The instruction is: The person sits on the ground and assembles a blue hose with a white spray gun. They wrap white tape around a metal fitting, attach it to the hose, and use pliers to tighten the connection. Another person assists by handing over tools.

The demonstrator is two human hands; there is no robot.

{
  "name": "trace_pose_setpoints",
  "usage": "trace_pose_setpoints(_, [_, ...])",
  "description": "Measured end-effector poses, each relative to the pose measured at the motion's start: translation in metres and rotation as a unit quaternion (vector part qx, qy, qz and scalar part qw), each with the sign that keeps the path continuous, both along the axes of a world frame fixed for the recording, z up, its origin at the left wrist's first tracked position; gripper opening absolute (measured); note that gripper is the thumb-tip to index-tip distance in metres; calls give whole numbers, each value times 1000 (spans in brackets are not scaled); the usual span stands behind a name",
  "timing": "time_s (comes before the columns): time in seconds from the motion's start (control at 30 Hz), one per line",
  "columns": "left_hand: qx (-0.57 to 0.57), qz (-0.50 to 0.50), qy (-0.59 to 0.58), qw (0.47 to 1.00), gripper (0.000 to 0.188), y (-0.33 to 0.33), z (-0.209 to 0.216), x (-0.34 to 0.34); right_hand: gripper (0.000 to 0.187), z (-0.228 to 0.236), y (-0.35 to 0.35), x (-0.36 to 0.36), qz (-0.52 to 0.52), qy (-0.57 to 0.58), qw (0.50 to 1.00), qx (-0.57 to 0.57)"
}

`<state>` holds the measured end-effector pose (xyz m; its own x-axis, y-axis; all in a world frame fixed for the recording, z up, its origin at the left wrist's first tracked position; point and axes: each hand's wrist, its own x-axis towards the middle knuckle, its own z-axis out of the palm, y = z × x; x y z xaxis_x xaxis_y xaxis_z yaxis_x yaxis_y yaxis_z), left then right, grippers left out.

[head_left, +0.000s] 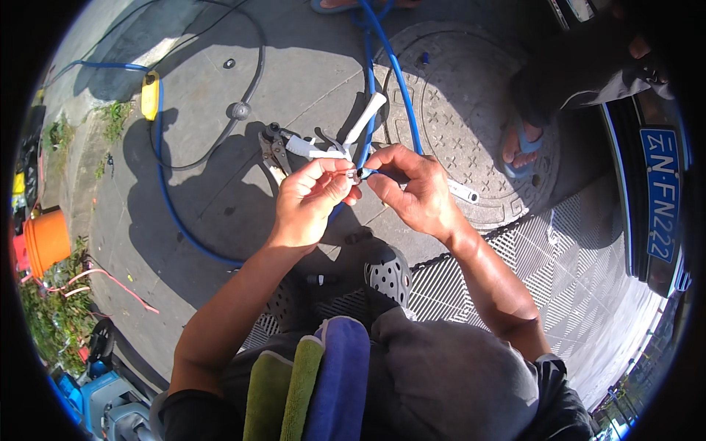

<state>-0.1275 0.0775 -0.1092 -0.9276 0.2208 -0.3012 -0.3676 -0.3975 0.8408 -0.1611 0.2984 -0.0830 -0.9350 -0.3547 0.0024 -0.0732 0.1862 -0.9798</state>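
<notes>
My left hand (309,197) pinches a small metal fitting (352,176) between thumb and fingers. Close against it, my right hand (418,191) is closed on a small blue-and-dark piece (366,173); whether the two pieces are joined, I cannot tell. Just beyond my hands lies a white-handled trigger tool (364,121), partly covered by my fingers. Beside it, left of my left hand, rests a metal plier-like tool (273,147). A silver bar with a hole at its end (463,192) shows next to my right wrist.
A blue hose (173,209) loops over the pavement; a black cable (254,81) and yellow block (150,95) lie left. A person's sandalled foot (523,147) is on the manhole cover (456,88), near a car bumper (625,176). Rolled towels (342,375) sit at my front; an orange bucket (47,241) stands left.
</notes>
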Motion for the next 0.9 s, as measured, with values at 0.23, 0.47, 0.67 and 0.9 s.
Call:
trace_pose_setpoints(0.23, [-76, 2, 7, 997, 22, 6, 2, 3, 19, 3, -2, 2, 11, 39, 997, 69])
trace_pose_setpoints(0.47, [-112, 7, -13, 994, 22, 13, 0, 7, 17, -5, 0, 1, 24, 5, 1000, 14])
trace_pose_setpoints(0.67, [-116, 20, -23, 993, 21, 18, -1, 9, 15, -6, 1, 2, 11, -66, 997, 27])
trace_pose_setpoints(0.9, [-128, -1, -44, 991, 20, 17, -11, 15, 14, -10, -1, 6, 15, -78, 995, 65])
